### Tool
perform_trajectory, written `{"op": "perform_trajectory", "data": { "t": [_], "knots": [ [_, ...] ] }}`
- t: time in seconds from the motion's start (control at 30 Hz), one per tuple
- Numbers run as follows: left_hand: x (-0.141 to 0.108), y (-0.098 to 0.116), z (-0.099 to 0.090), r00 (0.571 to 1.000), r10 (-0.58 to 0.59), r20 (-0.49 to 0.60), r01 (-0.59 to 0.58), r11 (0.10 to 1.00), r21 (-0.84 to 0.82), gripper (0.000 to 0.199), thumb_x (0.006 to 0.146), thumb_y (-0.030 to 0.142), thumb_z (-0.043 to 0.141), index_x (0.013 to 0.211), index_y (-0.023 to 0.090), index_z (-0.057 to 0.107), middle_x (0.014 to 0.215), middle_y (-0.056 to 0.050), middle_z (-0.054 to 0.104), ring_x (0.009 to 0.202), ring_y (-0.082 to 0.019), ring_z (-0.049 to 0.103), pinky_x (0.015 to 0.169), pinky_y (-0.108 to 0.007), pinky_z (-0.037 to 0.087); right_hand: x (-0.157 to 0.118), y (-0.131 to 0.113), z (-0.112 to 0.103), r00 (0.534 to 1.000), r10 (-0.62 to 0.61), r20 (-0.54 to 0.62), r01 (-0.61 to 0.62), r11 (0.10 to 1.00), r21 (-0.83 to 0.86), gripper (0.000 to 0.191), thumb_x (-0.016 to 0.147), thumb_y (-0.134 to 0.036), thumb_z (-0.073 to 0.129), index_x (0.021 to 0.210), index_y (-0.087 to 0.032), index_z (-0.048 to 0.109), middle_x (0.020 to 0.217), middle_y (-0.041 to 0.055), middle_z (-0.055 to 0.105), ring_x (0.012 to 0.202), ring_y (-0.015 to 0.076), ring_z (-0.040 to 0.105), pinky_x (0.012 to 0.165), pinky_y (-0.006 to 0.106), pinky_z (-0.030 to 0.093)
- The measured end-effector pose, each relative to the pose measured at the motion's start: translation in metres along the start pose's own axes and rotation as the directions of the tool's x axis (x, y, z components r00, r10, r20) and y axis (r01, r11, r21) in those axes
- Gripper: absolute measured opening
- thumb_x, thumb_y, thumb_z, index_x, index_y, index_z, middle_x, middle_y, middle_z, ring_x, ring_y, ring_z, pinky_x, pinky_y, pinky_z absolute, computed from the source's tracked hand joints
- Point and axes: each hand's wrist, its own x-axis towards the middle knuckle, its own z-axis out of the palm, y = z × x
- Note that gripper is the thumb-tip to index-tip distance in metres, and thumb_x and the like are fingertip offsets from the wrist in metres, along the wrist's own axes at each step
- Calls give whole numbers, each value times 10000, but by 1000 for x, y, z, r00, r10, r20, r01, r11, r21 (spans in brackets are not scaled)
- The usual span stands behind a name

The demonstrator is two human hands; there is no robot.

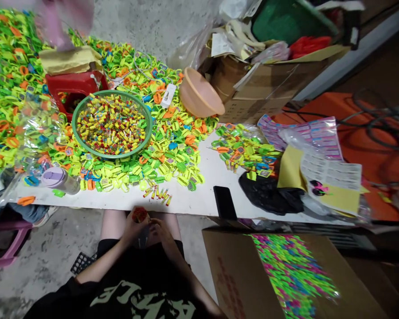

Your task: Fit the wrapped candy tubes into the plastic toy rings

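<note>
Over my lap, just below the table's front edge, my left hand is wrapped round a bundle of small red-and-orange pieces. My right hand is close beside it on the right, its fingers drawn together near the bundle; what they pinch is too small to make out. Several small yellow-and-red tubes lie on the white table in front of my hands. Beyond them, a green basket full of similar tubes stands among heaped green, yellow, orange and blue plastic watch-like pieces.
A lidded cup stands at the left. A black phone and a black bag lie to the right. Behind are a red stool and a peach basin. An open carton is at my lower right.
</note>
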Motion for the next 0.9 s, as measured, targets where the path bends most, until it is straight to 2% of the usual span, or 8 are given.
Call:
{"op": "perform_trajectory", "data": {
  "t": [0.1,0.17,0.3,0.47,0.57,0.7,0.83,0.9],
  "knots": [
    [2,-2,-1,996,-62,67,65,997,-42,244,734,295,611,924,177,512,836,-24,650,748,-155,633,700,-292,531,4,-11,-1,999,-34,-14,35,999,41,579,713,-392,716,1232,-247,506,1196,74,584,1013,215,595,922,398,475],
    [-3,-1,1,985,-84,150,92,995,-44,318,694,257,650,972,180,517,898,-32,660,799,-165,638,746,-301,530,7,-18,1,999,-1,36,-2,998,61,683,592,-318,802,1211,-252,521,1178,60,605,1046,225,590,951,411,459],
    [-13,8,5,952,-43,303,24,998,66,537,700,195,620,1208,220,447,1044,-35,648,864,-174,648,780,-304,529,6,-29,3,992,100,77,-109,986,124,659,516,-269,828,1121,-235,570,1051,39,668,1008,230,616,961,439,449],
    [-9,27,8,887,6,462,-95,981,171,696,725,151,565,1376,240,334,1019,-37,660,860,-183,658,776,-320,532,-5,-34,1,999,-48,1,46,959,281,524,544,-285,810,1024,-249,604,1135,36,645,1064,217,594,975,389,441],
    [-5,30,13,842,9,539,-122,977,174,816,717,153,579,1440,246,213,1048,-52,654,873,-192,659,782,-335,535,-9,-33,-2,998,-42,-44,55,933,356,463,558,-316,798,981,-252,621,1128,25,643,1030,215,604,965,382,444],
    [-4,25,23,838,47,544,-164,972,167,961,675,164,640,1469,220,102,1144,-106,602,941,-221,639,806,-365,539,-8,-31,-12,1000,11,-13,-5,901,434,487,578,-330,786,1033,-250,630,1019,8,673,977,212,618,938,375,459],
    [0,22,38,897,171,408,-234,966,110,1017,671,181,676,1472,219,50,1294,-144,484,1115,-247,551,927,-411,497,-1,-33,-23,996,59,-71,-23,901,433,376,577,-326,787,910,-207,659,858,2,685,867,203,640,848,347,498],
    [3,22,45,914,198,353,-262,955,142,998,682,177,675,1470,231,65,1355,-149,429,1209,-266,485,996,-439,449,5,-35,-27,990,103,-98,-41,866,498,312,615,-347,757,869,-196,656,816,3,686,854,208,645,808,339,512]
  ]
}}
